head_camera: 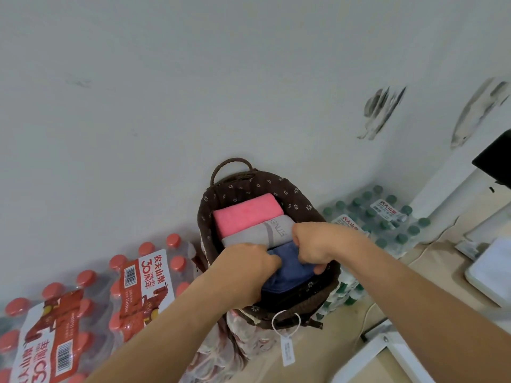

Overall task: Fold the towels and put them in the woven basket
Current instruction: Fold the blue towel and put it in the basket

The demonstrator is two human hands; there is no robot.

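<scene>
A dark brown woven basket with a flowered lining stands against the wall. Three folded towels lie side by side inside it: a pink towel at the far end, a grey towel in the middle and a blue towel nearest me. My left hand grips the blue towel's left end with curled fingers. Its right end is held by my right hand, whose fingers reach down between the towel and the basket wall.
Shrink-wrapped packs of red-capped bottles lie left of the basket, and green-capped bottle packs right of it. A white tag hangs from the basket's near rim. White furniture stands at the right edge.
</scene>
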